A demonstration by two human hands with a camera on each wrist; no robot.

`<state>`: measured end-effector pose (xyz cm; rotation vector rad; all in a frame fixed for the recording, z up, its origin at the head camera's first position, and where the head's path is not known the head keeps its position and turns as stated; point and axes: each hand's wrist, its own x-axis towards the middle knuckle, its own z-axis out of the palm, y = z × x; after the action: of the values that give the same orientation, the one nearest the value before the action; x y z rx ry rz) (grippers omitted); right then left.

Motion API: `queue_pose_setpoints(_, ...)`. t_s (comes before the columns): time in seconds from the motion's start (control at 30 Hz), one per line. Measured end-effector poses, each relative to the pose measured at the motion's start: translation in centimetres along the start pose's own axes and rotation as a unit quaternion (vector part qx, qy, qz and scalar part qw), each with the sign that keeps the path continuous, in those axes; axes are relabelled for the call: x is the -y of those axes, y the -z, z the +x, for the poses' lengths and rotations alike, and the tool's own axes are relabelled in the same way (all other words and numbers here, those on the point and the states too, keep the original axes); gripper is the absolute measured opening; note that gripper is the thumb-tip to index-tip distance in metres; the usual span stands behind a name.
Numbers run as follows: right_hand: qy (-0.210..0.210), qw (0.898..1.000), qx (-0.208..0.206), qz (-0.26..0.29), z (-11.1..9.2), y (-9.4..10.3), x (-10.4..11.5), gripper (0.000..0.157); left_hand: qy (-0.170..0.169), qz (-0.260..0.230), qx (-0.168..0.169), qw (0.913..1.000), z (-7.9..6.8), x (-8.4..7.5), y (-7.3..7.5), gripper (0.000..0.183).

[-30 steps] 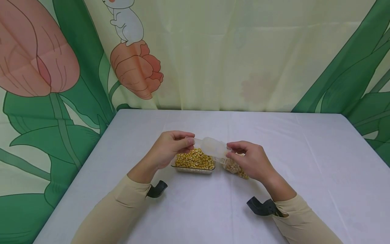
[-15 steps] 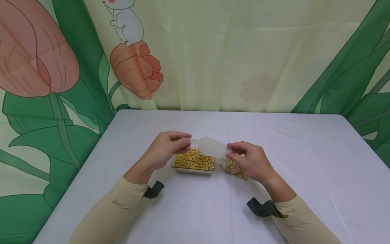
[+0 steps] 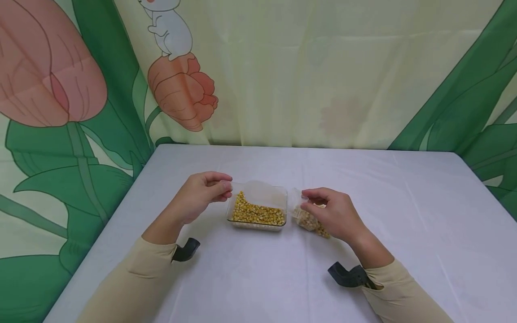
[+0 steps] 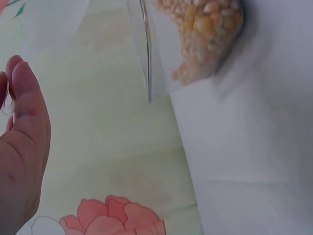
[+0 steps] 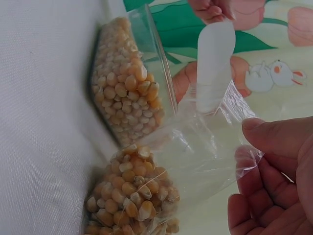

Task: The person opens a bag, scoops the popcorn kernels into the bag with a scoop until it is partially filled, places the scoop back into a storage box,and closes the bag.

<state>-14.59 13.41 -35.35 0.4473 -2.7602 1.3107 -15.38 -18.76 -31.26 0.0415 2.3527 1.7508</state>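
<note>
My left hand (image 3: pixel 198 197) pinches the handle of a translucent white scoop (image 3: pixel 260 193), whose broad end hangs above a clear rectangular container (image 3: pixel 286 202) of yellow corn kernels (image 3: pixel 258 214). With thumb and fingers, my right hand (image 3: pixel 335 211) grips the upper edge of a clear plastic bag (image 5: pixel 195 147). More corn kernels (image 5: pixel 132 191) fill the bottom of that bag, which rests on the table just right of the container. In the right wrist view the scoop (image 5: pixel 214 63) appears behind the bag's raised mouth. Whether any kernels lie in the scoop cannot be seen.
A white cloth covers the table (image 3: pixel 258 278). Behind it hangs a printed curtain (image 3: pixel 282 80) with flowers, leaves and a rabbit. Black wrist mounts (image 3: pixel 186 250) stick out from both sleeves.
My left hand has moved left, drawing the scoop away from the bag and over the container. The right hand stays almost in place, still gripping the bag.
</note>
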Motion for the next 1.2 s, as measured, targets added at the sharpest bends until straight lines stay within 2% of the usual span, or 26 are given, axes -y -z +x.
queue_pose_setpoints(0.3,-0.002,1.000,-0.001,0.002,-0.1,0.0,-0.1,0.028,-0.002,0.074,-0.018,0.9971,-0.9,0.2,2.5,0.032)
queue_pose_setpoints(0.6,-0.004,1.000,0.001,0.005,-0.1,0.1,0.0,0.028,-0.023,0.162,-0.041,0.9857,-1.6,-0.7,4.5,0.038)
queue_pose_setpoints(0.93,0.003,1.000,-0.003,0.002,0.0,0.0,-0.1,0.028,-0.024,0.196,-0.056,0.9788,-1.7,-1.3,4.8,0.039)
queue_pose_setpoints(1.2,-0.002,1.000,-0.003,0.007,-0.1,-0.1,-0.1,0.028,-0.038,0.220,-0.045,0.9737,-1.6,-1.4,4.3,0.037)
